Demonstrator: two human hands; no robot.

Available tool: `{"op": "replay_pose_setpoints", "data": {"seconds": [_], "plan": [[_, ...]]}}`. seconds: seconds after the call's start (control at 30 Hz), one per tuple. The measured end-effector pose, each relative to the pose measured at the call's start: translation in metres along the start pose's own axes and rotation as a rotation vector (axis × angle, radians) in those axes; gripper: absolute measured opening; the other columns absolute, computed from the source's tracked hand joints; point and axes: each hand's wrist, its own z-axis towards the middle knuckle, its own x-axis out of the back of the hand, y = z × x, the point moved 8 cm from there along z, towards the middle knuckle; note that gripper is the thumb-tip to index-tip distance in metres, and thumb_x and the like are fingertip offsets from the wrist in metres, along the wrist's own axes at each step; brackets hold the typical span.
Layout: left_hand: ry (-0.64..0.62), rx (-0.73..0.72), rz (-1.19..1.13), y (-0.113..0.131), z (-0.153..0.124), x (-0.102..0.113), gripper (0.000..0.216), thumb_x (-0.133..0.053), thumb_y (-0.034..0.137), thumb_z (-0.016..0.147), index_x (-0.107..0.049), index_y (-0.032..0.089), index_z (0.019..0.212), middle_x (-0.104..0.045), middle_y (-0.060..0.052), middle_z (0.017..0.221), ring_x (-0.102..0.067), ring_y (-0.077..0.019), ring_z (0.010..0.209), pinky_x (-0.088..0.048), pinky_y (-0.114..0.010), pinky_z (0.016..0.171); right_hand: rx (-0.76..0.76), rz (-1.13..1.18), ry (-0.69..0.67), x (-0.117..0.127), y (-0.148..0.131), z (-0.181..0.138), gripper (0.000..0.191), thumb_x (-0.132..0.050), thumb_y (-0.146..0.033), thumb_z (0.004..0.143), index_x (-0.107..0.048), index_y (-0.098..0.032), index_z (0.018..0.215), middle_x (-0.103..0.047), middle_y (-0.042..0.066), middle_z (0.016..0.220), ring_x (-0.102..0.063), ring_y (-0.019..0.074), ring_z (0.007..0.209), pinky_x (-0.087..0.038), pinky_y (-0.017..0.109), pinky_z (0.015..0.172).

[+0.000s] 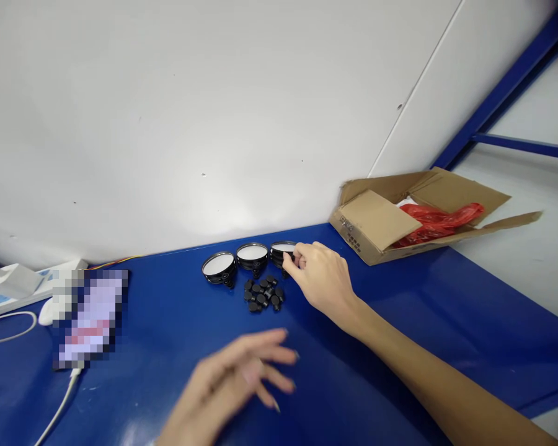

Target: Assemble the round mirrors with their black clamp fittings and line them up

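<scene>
Right hand [323, 279] pinches rightmost mirror [283, 249], glass up, at 3 o'clock end of row [252, 252]; left hand [235, 381] open, blurred, over bench [400, 322].

We see a glossy deep-blue tabletop [400, 322]. The three round mirrors [252, 253] have black rims and pale white faces. Just in front of the mirrors, the small caps [263, 295] are plain black. Right of the mirrors, the cardboard box [376, 223] is brown with dark print, and the plastic bag [439, 220] in it red. Left of them, the power strip [37, 291] is white with blue markings. Behind them, the wall [214, 124] is plain white.
</scene>
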Motion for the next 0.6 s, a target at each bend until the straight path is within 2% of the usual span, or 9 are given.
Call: {"op": "replay_pose_setpoints", "data": {"seconds": [0.03, 0.07, 0.13, 0.27, 0.43, 0.53, 0.6], "plan": [[0.016, -0.089, 0.020, 0.019, 0.005, 0.009, 0.048, -0.079, 0.050, 0.105, -0.081, 0.021, 0.143, -0.079, -0.018, 0.144, -0.077, -0.0350, 0.121, -0.061, -0.042, 0.098, 0.007, 0.013, 0.016, 0.001, 0.000, 0.000, 0.040, -0.072, -0.030, 0.100, -0.052, -0.024, 0.066, -0.058, -0.001, 0.063, -0.051, 0.0182, 0.062, -0.024, 0.034, 0.059], [0.073, -0.124, -0.003, 0.032, 0.010, 0.020, 0.045, -0.071, 0.045, 0.110, -0.081, 0.018, 0.144, -0.078, -0.019, 0.149, -0.075, -0.0373, 0.128, -0.059, -0.044, 0.103, 0.015, 0.028, 0.034, 0.002, 0.001, 0.000, 0.041, -0.071, -0.030, 0.101, -0.050, -0.024, 0.066, -0.058, -0.001, 0.064, -0.051, 0.0183, 0.063, -0.026, 0.034, 0.060], [0.104, -0.152, -0.110, 0.046, 0.014, 0.032, 0.045, -0.058, 0.038, 0.116, -0.079, 0.016, 0.149, -0.073, -0.020, 0.156, -0.072, -0.0384, 0.137, -0.060, -0.043, 0.106, 0.039, 0.061, 0.072, 0.007, 0.000, 0.000, 0.043, -0.068, -0.031, 0.103, -0.045, -0.025, 0.067, -0.058, -0.001, 0.065, -0.052, 0.0186, 0.065, -0.030, 0.035, 0.062], [0.105, -0.094, -0.248, 0.039, 0.012, 0.040, 0.046, -0.053, 0.032, 0.117, -0.079, 0.012, 0.149, -0.072, -0.021, 0.158, -0.073, -0.0394, 0.138, -0.063, -0.040, 0.103, 0.119, 0.141, 0.152, 0.022, -0.009, -0.002, 0.041, -0.063, -0.032, 0.109, -0.045, -0.026, 0.072, -0.054, -0.002, 0.065, -0.052, 0.0192, 0.070, -0.040, 0.035, 0.070], [0.126, -0.061, -0.247, 0.029, 0.010, 0.046, 0.044, -0.059, 0.032, 0.115, -0.081, 0.007, 0.144, -0.076, -0.024, 0.150, -0.075, -0.0398, 0.133, -0.064, -0.039, 0.102, 0.401, 0.291, 0.231, 0.043, -0.043, -0.013, 0.034, -0.062, -0.023, 0.112, -0.055, -0.025, 0.079, -0.053, -0.003, 0.067, -0.046, 0.0176, 0.067, -0.042, 0.035, 0.068], [0.130, -0.065, -0.184, 0.029, 0.010, 0.046, 0.039, -0.063, 0.035, 0.115, -0.084, 0.008, 0.133, -0.081, -0.023, 0.132, -0.076, -0.0347, 0.123, -0.063, -0.039, 0.102, 0.482, 0.365, 0.182, 0.043, -0.056, -0.021, 0.030, -0.064, -0.019, 0.111, -0.059, -0.025, 0.082, -0.055, -0.003, 0.067, -0.047, 0.0179, 0.068, -0.043, 0.035, 0.069], [0.140, -0.067, -0.166, 0.029, 0.010, 0.045, 0.028, -0.068, 0.036, 0.113, -0.083, 0.013, 0.107, -0.079, -0.014, 0.105, -0.074, -0.0255, 0.101, -0.062, -0.034, 0.093, 0.508, 0.448, 0.121, 0.040, -0.063, -0.027, 0.026, -0.066, -0.019, 0.111, -0.062, -0.024, 0.086, -0.057, -0.003, 0.069, -0.049, 0.0176, 0.069, -0.045, 0.034, 0.071]]}}
